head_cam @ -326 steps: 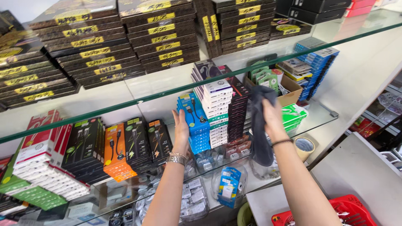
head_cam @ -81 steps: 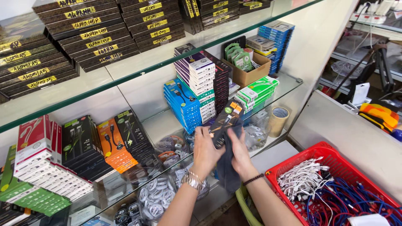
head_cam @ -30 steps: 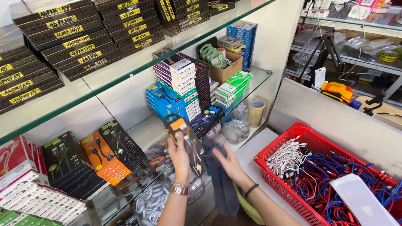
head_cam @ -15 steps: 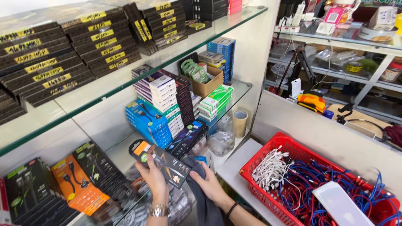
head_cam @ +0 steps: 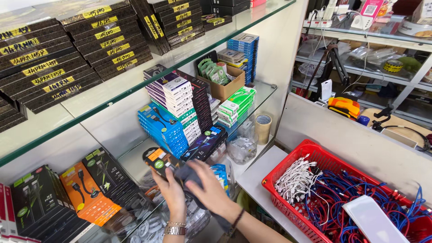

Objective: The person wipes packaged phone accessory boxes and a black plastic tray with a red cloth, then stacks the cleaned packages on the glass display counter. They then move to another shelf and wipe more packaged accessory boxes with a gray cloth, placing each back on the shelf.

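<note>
While the left hand (head_cam: 168, 189) grips a black pack (head_cam: 158, 160) below the glass shelf (head_cam: 135, 155), the right hand (head_cam: 208, 191) presses a dark cloth (head_cam: 189, 173) against it; blue boxes (head_cam: 162, 130) are stacked just behind, red basket (head_cam: 315, 150) to the right.

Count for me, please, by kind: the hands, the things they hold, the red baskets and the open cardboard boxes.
left hand and right hand: 2
black package, in the left hand: 1
dark cloth, under the right hand: 1
red basket: 1
cardboard box: 1
Total: 6
</note>
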Demonstrator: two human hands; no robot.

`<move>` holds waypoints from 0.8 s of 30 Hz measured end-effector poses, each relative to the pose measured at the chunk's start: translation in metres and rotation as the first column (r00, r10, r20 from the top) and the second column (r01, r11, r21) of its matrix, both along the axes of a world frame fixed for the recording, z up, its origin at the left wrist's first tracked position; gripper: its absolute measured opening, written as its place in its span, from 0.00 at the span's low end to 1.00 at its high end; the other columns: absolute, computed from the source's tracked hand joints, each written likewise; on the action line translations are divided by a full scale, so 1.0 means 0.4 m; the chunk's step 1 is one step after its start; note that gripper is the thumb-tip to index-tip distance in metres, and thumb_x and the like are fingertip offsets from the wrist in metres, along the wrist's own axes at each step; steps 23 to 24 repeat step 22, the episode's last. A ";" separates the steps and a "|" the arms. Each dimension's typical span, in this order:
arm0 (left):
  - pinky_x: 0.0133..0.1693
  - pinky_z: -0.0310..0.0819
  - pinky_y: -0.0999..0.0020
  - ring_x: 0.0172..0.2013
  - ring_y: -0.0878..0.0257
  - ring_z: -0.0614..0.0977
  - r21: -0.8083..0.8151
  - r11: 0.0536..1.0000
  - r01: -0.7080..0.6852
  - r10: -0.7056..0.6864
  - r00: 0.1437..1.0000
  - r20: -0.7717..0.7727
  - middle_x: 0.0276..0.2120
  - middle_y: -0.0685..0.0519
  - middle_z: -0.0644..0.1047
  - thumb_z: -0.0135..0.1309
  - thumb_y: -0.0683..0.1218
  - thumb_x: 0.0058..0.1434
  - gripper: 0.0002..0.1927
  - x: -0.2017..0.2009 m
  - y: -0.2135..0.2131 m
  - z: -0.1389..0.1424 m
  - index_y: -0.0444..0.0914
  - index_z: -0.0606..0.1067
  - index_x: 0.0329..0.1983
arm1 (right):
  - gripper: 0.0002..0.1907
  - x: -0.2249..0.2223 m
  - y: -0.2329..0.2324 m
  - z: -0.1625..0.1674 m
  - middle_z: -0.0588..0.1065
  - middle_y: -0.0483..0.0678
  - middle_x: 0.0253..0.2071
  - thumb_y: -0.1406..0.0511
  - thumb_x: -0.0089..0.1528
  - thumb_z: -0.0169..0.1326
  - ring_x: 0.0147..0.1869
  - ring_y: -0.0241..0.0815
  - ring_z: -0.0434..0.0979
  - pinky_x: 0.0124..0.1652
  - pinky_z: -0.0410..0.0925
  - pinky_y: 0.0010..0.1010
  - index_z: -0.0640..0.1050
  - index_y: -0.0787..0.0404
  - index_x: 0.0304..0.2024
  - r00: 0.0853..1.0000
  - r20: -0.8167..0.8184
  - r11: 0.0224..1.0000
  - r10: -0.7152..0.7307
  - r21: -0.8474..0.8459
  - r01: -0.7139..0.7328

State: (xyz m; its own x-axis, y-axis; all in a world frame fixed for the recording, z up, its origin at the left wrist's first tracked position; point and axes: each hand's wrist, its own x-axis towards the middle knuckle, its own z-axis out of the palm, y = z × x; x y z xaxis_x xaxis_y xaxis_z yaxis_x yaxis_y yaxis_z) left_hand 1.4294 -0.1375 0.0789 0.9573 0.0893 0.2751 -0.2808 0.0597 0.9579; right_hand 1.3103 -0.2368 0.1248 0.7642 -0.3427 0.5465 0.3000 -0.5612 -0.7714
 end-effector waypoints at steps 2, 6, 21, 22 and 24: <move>0.61 0.64 0.63 0.62 0.56 0.73 -0.065 0.997 0.044 -0.043 0.999 0.014 0.66 0.43 0.70 0.46 0.48 0.73 0.32 -0.011 -0.003 -0.002 0.33 0.55 0.76 | 0.28 0.007 0.007 0.026 0.67 0.62 0.65 0.63 0.62 0.58 0.66 0.61 0.68 0.59 0.65 0.41 0.69 0.58 0.65 0.994 -0.105 0.990 0.006 -0.139 -0.020; 0.58 0.70 0.60 0.58 0.52 0.79 0.122 0.992 -0.019 0.023 0.999 -0.028 0.61 0.41 0.75 0.48 0.49 0.69 0.33 0.036 0.042 0.006 0.36 0.57 0.76 | 0.22 -0.019 -0.074 0.079 0.76 0.55 0.58 0.61 0.64 0.56 0.63 0.52 0.77 0.58 0.69 0.37 0.73 0.58 0.60 0.987 -0.104 0.993 -0.121 -0.017 0.120; 0.58 0.64 0.47 0.58 0.35 0.71 0.677 0.655 -0.336 0.084 0.923 0.376 0.60 0.30 0.69 0.61 0.46 0.60 0.38 0.157 0.119 -0.014 0.32 0.61 0.70 | 0.22 -0.361 -0.576 0.119 0.67 0.60 0.72 0.56 0.66 0.53 0.69 0.62 0.73 0.59 0.68 0.48 0.76 0.54 0.61 0.913 -0.192 0.900 -0.361 -0.329 0.286; 0.59 0.63 0.47 0.59 0.36 0.71 0.646 0.675 -0.358 0.093 0.909 0.406 0.59 0.31 0.69 0.60 0.45 0.61 0.35 0.132 0.112 0.005 0.32 0.63 0.69 | 0.22 -0.351 -0.583 0.117 0.67 0.60 0.72 0.56 0.66 0.53 0.69 0.62 0.73 0.59 0.68 0.48 0.76 0.54 0.61 0.917 -0.193 0.904 -0.348 -0.329 0.274; 0.59 0.63 0.47 0.59 0.36 0.71 0.646 0.675 -0.358 0.093 0.909 0.406 0.59 0.31 0.69 0.60 0.45 0.61 0.35 0.132 0.112 0.005 0.32 0.63 0.69 | 0.22 -0.351 -0.583 0.117 0.67 0.60 0.72 0.56 0.66 0.53 0.69 0.62 0.73 0.59 0.68 0.48 0.76 0.54 0.61 0.917 -0.193 0.904 -0.348 -0.329 0.274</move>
